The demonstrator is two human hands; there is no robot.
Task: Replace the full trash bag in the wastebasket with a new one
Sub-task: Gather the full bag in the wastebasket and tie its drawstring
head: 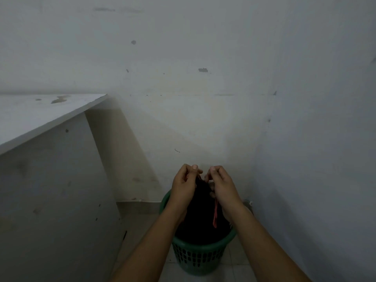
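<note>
Tying step: left hand (183,185) and right hand (222,185) pinching red drawstring (215,214) above black trash bag (200,216). Next, probably: knot tightened, bag lifted from green wastebasket (198,256).

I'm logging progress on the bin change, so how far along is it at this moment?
Early stage. Done: the black trash bag has its top gathered into a neck. In hand: the left hand and right hand pinch the red drawstring at that neck, apparently tying it. Left: the bag still sits in the green wastebasket, so lifting it out and fitting a new bag remain. No new bag is in view.
</note>
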